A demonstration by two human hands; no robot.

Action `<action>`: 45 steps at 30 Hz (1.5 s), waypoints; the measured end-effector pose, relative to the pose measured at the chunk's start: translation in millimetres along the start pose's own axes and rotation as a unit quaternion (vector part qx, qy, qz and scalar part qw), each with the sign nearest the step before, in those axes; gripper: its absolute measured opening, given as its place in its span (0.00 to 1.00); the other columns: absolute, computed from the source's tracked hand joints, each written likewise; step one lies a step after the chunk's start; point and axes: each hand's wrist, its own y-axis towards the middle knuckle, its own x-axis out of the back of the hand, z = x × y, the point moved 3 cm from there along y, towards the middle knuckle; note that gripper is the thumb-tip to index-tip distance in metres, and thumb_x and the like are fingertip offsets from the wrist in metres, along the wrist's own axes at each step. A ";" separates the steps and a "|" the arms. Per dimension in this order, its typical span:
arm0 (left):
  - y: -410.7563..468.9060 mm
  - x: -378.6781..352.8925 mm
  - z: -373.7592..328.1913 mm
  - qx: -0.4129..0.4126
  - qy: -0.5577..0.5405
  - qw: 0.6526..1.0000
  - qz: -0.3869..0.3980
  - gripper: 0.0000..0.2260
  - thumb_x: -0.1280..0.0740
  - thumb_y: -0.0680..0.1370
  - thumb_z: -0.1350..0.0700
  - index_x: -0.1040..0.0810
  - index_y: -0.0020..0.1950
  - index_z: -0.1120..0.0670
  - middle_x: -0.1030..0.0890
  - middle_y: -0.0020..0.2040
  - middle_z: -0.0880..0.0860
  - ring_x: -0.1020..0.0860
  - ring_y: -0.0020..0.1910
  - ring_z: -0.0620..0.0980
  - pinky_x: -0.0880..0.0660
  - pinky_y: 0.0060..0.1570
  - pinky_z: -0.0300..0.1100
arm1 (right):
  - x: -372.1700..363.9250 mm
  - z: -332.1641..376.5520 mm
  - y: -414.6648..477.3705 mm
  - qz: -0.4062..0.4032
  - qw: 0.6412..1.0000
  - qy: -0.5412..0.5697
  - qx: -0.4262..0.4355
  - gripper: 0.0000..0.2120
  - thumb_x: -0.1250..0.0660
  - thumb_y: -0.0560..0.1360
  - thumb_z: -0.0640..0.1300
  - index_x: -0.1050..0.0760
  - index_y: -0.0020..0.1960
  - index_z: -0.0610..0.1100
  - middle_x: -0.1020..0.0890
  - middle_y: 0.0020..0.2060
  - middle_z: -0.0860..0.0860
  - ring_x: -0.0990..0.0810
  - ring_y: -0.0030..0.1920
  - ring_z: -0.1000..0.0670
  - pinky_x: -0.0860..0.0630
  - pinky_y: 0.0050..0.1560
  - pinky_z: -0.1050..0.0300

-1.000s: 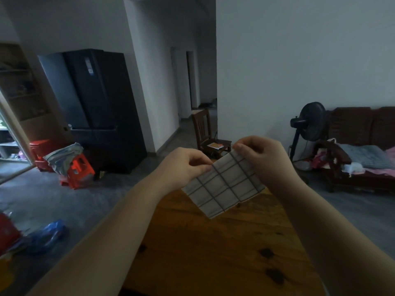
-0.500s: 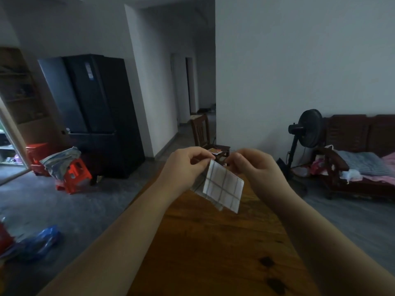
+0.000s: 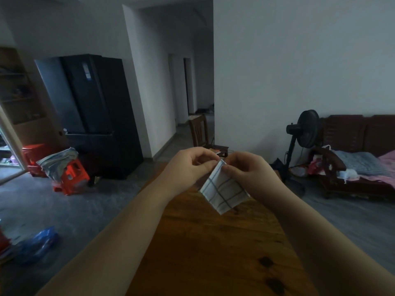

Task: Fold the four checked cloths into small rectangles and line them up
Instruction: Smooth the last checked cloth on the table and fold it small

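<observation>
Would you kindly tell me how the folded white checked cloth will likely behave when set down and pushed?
The white, grey-checked folded cloth hangs limp where the left hand and right hand pinch its top, so it is probably floppy and light. Its layers may fall open once released. On the wooden table it probably slides, not rolls.

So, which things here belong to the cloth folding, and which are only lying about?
For the job:
- checked cloth, pinched at its top by both hands
- left hand
- right hand
- table

Lying about:
- fridge
- red stool
- blue bag
- chair
- fan
- sofa
</observation>
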 end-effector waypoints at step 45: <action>-3.9 -6.8 16.6 0.058 0.027 0.997 -0.037 0.05 0.29 0.79 0.55 0.17 0.49 0.45 0.15 0.43 0.44 0.16 0.37 0.41 0.19 0.40 0.36 | -1.2 -28.1 3.5 -0.004 0.997 0.054 -0.060 0.05 0.37 0.81 0.52 0.22 0.51 0.58 0.19 0.47 0.56 0.21 0.48 0.55 0.24 0.43 0.60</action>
